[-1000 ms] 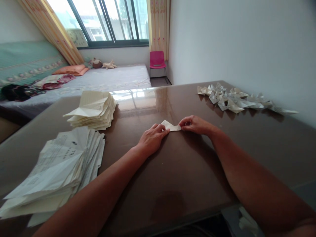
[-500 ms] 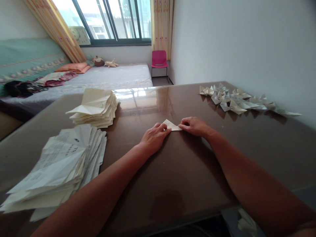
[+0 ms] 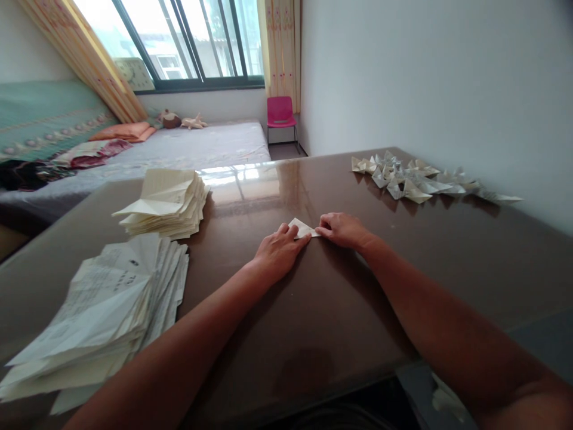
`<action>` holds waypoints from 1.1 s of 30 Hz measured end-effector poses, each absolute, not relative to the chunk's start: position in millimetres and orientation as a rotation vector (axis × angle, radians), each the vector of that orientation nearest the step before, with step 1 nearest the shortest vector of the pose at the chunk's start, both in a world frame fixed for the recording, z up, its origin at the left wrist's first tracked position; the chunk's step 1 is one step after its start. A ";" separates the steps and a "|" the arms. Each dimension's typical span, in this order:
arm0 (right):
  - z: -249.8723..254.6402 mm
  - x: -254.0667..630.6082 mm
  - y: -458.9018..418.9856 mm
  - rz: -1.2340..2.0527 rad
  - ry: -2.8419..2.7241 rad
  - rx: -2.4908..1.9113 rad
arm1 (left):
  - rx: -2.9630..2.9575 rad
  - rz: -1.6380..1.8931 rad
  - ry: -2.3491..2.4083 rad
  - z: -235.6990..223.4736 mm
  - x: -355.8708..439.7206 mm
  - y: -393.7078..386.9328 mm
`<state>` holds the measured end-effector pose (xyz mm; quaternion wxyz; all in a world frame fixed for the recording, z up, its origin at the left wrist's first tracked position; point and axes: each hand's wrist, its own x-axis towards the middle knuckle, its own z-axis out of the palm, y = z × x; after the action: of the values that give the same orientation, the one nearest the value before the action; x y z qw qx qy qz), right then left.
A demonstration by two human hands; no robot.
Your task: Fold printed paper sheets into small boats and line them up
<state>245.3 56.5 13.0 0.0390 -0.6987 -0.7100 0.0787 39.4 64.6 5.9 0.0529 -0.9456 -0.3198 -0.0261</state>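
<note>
Small cream folded-paper wedge [image 3: 302, 229] mid-way across glossy brown desk [image 3: 322, 310]

Left hand [image 3: 278, 248]: fingers and thumb over wedge's left side; can't tell how tight that grip is. Right hand [image 3: 342, 229]: grip pinched, thumb and forefinger on wedge's right tip. Cream paper stack [image 3: 163, 200] near desk's far-left corner, printed white paper stack [image 3: 111, 292] nearer along left side. Grey-and-cream pointed paper pile [image 3: 405, 179] by far-right corner, running along right edge. Beyond far edge: lilac-sheeted bed [image 3: 219, 140], pink plastic chair [image 3: 280, 112], dark-framed window [image 3: 206, 45].

Hidden: wedge's ends, under fingers. Near-left corner cut off. Print too small to read. Pale item [image 3: 447, 397] below near edge, unclear.
</note>
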 end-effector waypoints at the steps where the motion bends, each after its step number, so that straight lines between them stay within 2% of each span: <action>1: 12.7 244.6 56.4 0.235 -2.175 -2.148 | -2.874 -0.075 -0.978 5.9 39.7 64.3; 9: 12.7 254.1 55.5 0.276 -2.098 -2.161 | -2.845 -0.027 -0.943 5.5 39.1 65.4; 15: 7.4 258.8 59.1 0.442 -2.171 -1.652 | -2.853 0.084 -0.903 18.0 42.8 66.0; 21: 7.8 265.1 61.3 0.574 -2.217 -1.672 | -2.841 0.087 -0.895 24.6 47.3 70.2; 27: 15.9 266.6 56.8 0.314 -2.360 -1.705 | -2.871 -0.023 -0.769 12.8 58.9 75.6; 33: 21.5 259.7 52.1 0.131 -2.469 -1.657 | -2.802 -0.223 -0.851 -5.9 62.4 80.1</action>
<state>259.7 52.1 21.5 0.0825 -0.5547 -0.8268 0.0440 62.4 80.1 -5.9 0.1023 -0.9490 -0.2884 -0.0756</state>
